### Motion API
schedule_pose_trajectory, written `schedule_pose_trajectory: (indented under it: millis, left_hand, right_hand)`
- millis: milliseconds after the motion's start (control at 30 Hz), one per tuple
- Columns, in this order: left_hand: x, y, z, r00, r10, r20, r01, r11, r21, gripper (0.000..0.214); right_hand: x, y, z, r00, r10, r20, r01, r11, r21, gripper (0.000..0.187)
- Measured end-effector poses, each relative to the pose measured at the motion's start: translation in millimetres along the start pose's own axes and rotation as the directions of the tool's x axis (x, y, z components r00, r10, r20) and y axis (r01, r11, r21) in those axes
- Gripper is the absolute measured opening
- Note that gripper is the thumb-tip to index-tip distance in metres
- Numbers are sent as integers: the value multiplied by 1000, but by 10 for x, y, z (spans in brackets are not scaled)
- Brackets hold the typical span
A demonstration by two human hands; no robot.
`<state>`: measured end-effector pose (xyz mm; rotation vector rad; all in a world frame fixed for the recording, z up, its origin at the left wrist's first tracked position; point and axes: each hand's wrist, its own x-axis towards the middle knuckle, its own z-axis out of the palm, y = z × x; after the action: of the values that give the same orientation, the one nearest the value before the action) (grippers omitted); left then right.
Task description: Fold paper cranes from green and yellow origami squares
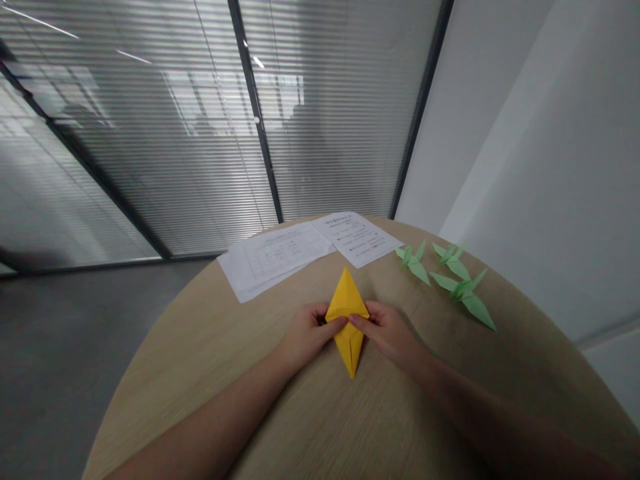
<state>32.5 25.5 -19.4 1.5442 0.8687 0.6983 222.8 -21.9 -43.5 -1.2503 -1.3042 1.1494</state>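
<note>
1 yellow folded paper (346, 293), diamond-shaped, lower point split along centre; left fingers (335, 327), right fingers (364, 325) pinching its sides.

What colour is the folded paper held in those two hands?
The folded paper is a warm yellow, seen in the head view.

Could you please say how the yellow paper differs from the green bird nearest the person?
The yellow paper is a diamond; the green bird has spread wings. The left hand and right hand hold the yellow paper, while the green bird sits on the table. Both are folded.
</note>
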Motion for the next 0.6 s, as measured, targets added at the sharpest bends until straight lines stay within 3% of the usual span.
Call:
schedule_pose_trajectory:
  millis: [167,400,600]
  left_hand:
    - [-5,-2,-9,1000,-9,7,9,999,-40,33]
    - [9,-10,-6,1000,-4,-5,4,1000,-30,38]
    - [17,-9,5,998,-30,-64,26,998,-61,38]
  right_hand:
    - [-13,-30,3,1000,-16,-16,16,999,-40,31]
    - [-2,-33,-14,997,38,-64,-36,999,24,34]
    - [-6,-26,13,997,79,-26,-75,989,126,40]
